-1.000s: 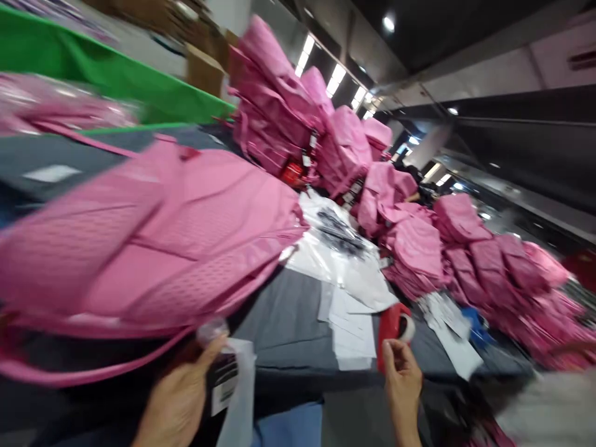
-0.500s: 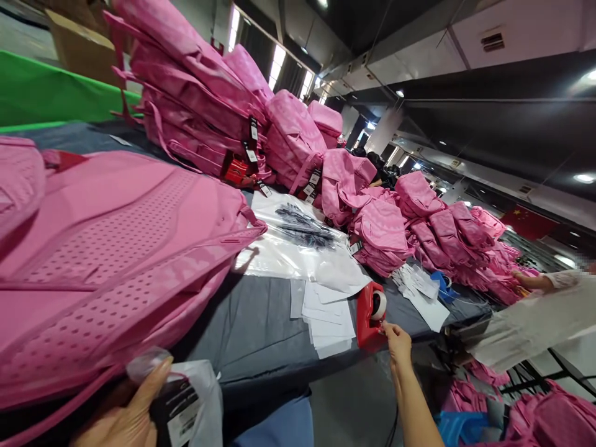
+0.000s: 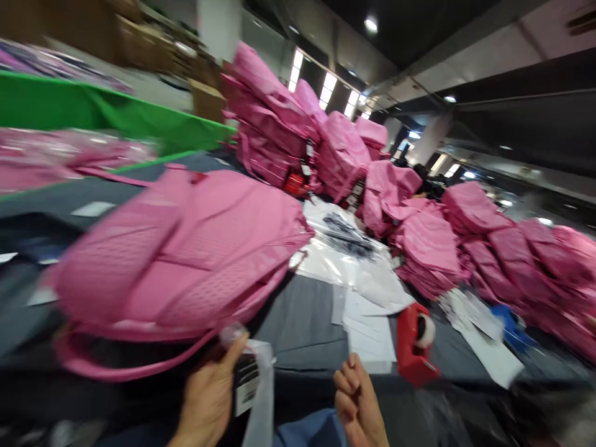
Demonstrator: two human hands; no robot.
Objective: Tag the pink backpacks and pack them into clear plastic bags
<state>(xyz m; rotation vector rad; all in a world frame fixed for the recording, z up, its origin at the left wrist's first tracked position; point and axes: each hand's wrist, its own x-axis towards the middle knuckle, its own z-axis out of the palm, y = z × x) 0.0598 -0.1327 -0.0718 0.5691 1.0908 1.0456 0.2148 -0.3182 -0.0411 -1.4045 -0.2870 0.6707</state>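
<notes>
My left hand (image 3: 209,388) is closed, thumb on top, on a translucent plastic bag (image 3: 261,379) at the near edge of the table. A black hang tag (image 3: 246,385) with a white barcode label shows at the plastic, next to my fingers. Beside this hand a pink backpack (image 3: 186,261) lies with its padded straps upward. My right hand (image 3: 356,397) has its fingers curled and pinched; whatever is between the fingertips is too small to make out. To its right stands a red tape dispenser (image 3: 414,344) with a white roll.
White papers (image 3: 367,329) and clear plastic bags (image 3: 344,248) lie on the dark tablecloth. Stacked pink backpacks (image 3: 274,124) line the far side. A blue tape dispenser (image 3: 512,326) sits further right by more papers (image 3: 484,341). A green barrier (image 3: 116,108) runs behind at the left.
My right hand has come away from the red tape dispenser and moved left toward my left hand. The left hand keeps its hold on the plastic. The view has swung left.
</notes>
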